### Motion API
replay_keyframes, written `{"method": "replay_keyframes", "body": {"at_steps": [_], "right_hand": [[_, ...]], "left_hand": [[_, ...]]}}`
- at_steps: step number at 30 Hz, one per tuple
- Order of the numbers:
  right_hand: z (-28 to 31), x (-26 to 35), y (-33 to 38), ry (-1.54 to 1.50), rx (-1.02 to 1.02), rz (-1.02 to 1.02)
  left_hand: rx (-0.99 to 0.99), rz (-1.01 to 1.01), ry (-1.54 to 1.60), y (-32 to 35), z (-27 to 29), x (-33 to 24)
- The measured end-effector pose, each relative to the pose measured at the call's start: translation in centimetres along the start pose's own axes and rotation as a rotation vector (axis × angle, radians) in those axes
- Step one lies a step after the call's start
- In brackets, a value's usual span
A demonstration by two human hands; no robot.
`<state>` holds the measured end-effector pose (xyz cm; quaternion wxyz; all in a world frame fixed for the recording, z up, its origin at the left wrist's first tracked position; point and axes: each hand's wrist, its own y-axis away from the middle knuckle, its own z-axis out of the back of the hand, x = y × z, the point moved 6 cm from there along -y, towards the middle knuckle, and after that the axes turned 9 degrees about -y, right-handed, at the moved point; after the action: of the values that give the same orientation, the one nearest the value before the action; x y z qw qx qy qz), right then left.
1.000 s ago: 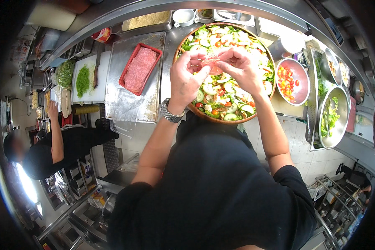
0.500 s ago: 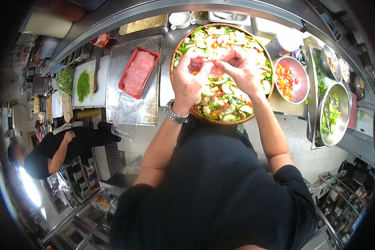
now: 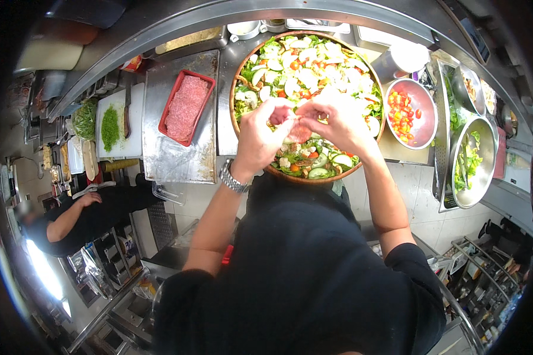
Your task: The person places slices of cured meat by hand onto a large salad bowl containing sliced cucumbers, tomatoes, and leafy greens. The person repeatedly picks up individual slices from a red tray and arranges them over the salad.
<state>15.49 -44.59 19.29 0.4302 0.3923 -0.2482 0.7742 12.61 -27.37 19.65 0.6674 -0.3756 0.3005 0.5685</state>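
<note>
A large round wooden bowl (image 3: pixel 237 118) is heaped with salad: leaves, cucumber slices, tomato pieces and pale slices. Over its near half my left hand (image 3: pixel 260 137) and my right hand (image 3: pixel 340 125) meet, thumbs and fingers pinched together. Between them hangs a thin pink slice of meat (image 3: pixel 300 134), partly hidden by the fingers. To the left, a red tray (image 3: pixel 163 121) full of similar pink meat (image 3: pixel 186 105) rests on a metal sheet pan (image 3: pixel 204 142).
Right of the salad stand a metal bowl of cut tomatoes (image 3: pixel 429 121) and a larger metal bowl (image 3: pixel 485 168) holding greens and a utensil. Farther left, a white cutting board (image 3: pixel 135 133) carries chopped greens (image 3: pixel 110 128) and a knife (image 3: pixel 128 112). Another person (image 3: pixel 100 213) is at the left.
Both my hands, still pinching the pink slice, have come slightly nearer to me over the bowl. My view has shifted a little. The other person's arm has moved.
</note>
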Motion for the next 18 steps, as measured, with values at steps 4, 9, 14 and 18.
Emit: {"method": "replay_keyframes", "body": {"at_steps": [4,9,14,18], "right_hand": [[-0.2,-2.4,-1.3,-0.082,0.064,-0.136],[2.7,-5.4,-9.7,-0.047,-0.035,-0.063],[2.5,-8.6,-13.8,0.103,-0.041,-0.146],[1.9,-9.4,-13.1,0.196,-0.152,-0.066]], "left_hand": [[-0.005,0.002,-0.026,-0.8,-0.8,1.1],[-0.025,-0.084,-0.065,-9.8,-0.9,3.9],[-0.002,-0.109,-0.197,-14.6,-1.6,6.5],[-0.075,-0.218,-0.342,-13.3,-2.4,6.6]]}}
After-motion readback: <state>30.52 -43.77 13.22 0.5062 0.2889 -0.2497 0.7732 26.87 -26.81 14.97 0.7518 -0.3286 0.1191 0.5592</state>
